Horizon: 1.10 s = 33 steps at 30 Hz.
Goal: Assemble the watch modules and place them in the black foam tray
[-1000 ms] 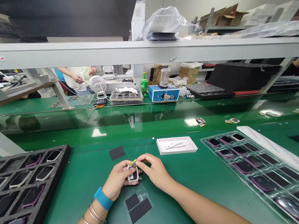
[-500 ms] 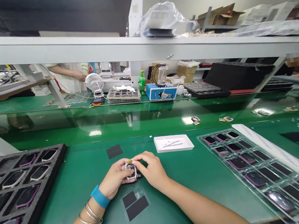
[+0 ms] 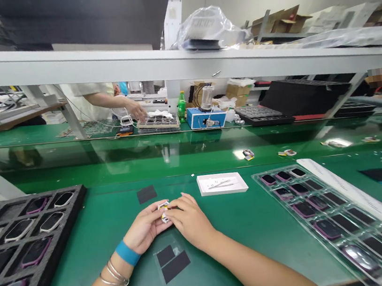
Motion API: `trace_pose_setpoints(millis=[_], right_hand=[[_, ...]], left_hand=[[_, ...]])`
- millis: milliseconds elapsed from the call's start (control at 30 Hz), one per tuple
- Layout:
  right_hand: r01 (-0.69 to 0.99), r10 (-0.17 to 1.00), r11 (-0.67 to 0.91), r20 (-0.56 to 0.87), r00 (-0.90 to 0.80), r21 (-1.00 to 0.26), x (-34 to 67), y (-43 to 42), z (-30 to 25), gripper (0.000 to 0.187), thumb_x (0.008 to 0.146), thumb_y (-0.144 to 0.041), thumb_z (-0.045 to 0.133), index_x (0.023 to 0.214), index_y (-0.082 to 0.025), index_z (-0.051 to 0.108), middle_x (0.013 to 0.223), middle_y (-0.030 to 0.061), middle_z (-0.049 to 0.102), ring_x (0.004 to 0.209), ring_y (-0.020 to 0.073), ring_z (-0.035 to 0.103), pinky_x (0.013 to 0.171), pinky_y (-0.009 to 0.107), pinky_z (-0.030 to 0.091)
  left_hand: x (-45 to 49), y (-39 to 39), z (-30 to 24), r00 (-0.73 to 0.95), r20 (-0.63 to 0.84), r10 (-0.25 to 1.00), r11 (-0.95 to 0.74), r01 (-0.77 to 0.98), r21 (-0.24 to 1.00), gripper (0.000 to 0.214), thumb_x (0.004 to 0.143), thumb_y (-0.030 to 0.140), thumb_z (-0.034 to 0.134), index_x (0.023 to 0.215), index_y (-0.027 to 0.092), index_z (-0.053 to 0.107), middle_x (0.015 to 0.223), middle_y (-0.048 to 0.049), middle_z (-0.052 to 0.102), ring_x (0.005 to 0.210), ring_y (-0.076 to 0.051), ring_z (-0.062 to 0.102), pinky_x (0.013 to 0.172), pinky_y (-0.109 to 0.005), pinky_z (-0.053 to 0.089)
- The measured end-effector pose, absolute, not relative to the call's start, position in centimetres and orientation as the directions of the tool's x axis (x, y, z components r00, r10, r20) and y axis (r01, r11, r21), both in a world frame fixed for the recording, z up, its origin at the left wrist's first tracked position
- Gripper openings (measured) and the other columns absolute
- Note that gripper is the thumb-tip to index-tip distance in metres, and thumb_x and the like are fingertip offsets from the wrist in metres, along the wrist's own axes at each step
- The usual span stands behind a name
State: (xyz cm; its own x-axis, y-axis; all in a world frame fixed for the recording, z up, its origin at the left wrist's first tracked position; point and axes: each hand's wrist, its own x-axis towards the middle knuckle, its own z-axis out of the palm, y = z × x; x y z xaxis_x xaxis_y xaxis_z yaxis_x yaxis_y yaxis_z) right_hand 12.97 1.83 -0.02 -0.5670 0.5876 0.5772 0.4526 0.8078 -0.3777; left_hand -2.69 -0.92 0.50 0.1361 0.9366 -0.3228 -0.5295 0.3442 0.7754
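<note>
My left hand (image 3: 146,227) is closed around a small silver-white smartwatch case (image 3: 165,219), its thumb on the near side. Fingers and thumb of my right hand (image 3: 191,221) close on the case from the right. Between the fingertips shows a yellow piece (image 3: 164,207) at the top of the case; its lower end is hidden. Below my hands lies a clear sheet with black rectangles (image 3: 176,266) on the green bench. Farther off is another black rectangle (image 3: 146,194).
At left stands a black foam tray (image 3: 60,237) with watch cases. A clear plastic tray (image 3: 284,198) with watch screens lies at right, and a white box lid (image 3: 223,189) with small parts beyond my hands. Across the bench, a co-worker's hand (image 3: 136,109) is over a stacked tray.
My right fingers have moved from the yellow piece's top edge down over the case, and the yellow piece now lies across it. The co-worker's hand has reached right, in front of the fan.
</note>
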Motion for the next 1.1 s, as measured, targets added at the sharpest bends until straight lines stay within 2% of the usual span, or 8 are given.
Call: trace_pose_setpoints(millis=[100,200,267,333,433,867,1000,1100], right_hand=[[0.372,0.703,0.704,0.517,-0.488,-0.606,13.0,2.1,-0.1,0.015,0.08,-0.015,0.059,0.092,-0.022,0.064,0.098,0.0044,0.059,0.096,0.0178,0.052,0.09,0.037,0.043],[0.261,0.809,0.521,0.373,-0.454,-0.812,13.1,2.4,-0.3,0.034,0.073,-0.012,0.063,0.105,-0.022,0.056,0.112,0.0057,0.052,0.105,0.0179,0.051,0.091,0.035,0.045],[0.162,0.834,0.358,0.236,-0.498,-0.92,13.1,2.6,-0.6,0.045,0.073,-0.013,0.061,0.116,-0.023,0.048,0.119,0.0066,0.051,0.108,0.0173,0.053,0.091,0.035,0.047],[0.063,0.8,0.191,0.119,-0.589,-0.98,13.1,2.6,-0.8,0.05,0.076,-0.015,0.057,0.123,-0.023,0.041,0.117,0.0071,0.055,0.105,0.0167,0.057,0.089,0.036,0.048],[-0.03,0.75,0.088,0.086,-0.656,-0.996,12.9,2.5,-0.7,0.049,0.077,-0.014,0.053,0.124,-0.022,0.039,0.113,0.0064,0.06,0.102,0.0169,0.06,0.089,0.036,0.049],[-0.027,0.78,0.226,0.198,-0.593,-0.974,12.7,2.0,-0.9,0.048,0.078,-0.014,0.05,0.124,-0.023,0.041,0.114,0.0057,0.061,0.102,0.0175,0.061,0.086,0.036,0.052],[0.172,0.819,0.359,0.221,-0.529,-0.917,12.7,1.9,-0.7,0.052,0.08,-0.022,0.053,0.13,-0.021,0.037,0.122,0.0078,0.056,0.108,0.0179,0.057,0.095,0.038,0.046],[0.416,0.811,0.467,0.191,-0.552,-0.78,12.9,0.8,-0.3,0.068,0.075,-0.033,0.062,0.135,-0.018,0.033,0.138,0.0109,0.04,0.127,0.0233,0.037,0.107,0.043,0.031]], left_hand=[[-2.6,-1.0,0.6,0.145,-0.294,0.945,0.326,-0.495,0.805,0.031,0.073,0.011,0.066,0.103,0.014,0.06,0.091,-0.0083,0.067,0.079,-0.015,0.064,0.082,-0.032,0.052],[-2.7,-1.1,0.6,0.162,-0.267,0.95,0.312,-0.464,0.829,0.035,0.071,0.014,0.069,0.105,0.014,0.059,0.097,-0.0099,0.067,0.085,-0.017,0.064,0.082,-0.032,0.052],[-2.6,-1.2,0.7,0.171,-0.254,0.952,0.305,-0.447,0.841,0.037,0.069,0.016,0.071,0.105,0.015,0.06,0.098,-0.0101,0.067,0.087,-0.018,0.064,0.081,-0.032,0.052],[-2.6,-1.3,0.7,0.182,-0.241,0.953,0.298,-0.424,0.855,0.038,0.069,0.019,0.072,0.104,0.015,0.06,0.097,-0.0099,0.068,0.088,-0.019,0.064,0.079,-0.032,0.052],[-2.5,-1.4,0.8,0.2,-0.222,0.954,0.285,-0.384,0.879,0.036,0.069,0.023,0.072,0.102,0.016,0.06,0.098,-0.0098,0.068,0.09,-0.021,0.064,0.078,-0.032,0.051],[-2.5,-1.4,0.8,0.22,-0.165,0.961,0.23,-0.313,0.921,0.035,0.072,0.027,0.069,0.104,0.016,0.058,0.103,-0.0117,0.066,0.095,-0.024,0.062,0.079,-0.033,0.051],[-3.0,-0.8,0.8,0.122,-0.191,0.974,0.223,-0.36,0.906,0.043,0.071,0.021,0.07,0.111,0.016,0.056,0.102,-0.0112,0.067,0.093,-0.023,0.063,0.078,-0.033,0.052],[-4.4,-0.2,1.1,-0.069,-0.188,0.98,0.14,-0.433,0.89,0.04,0.074,0.015,0.065,0.113,0.014,0.056,0.103,-0.0122,0.067,0.092,-0.021,0.064,0.078,-0.028,0.053]])
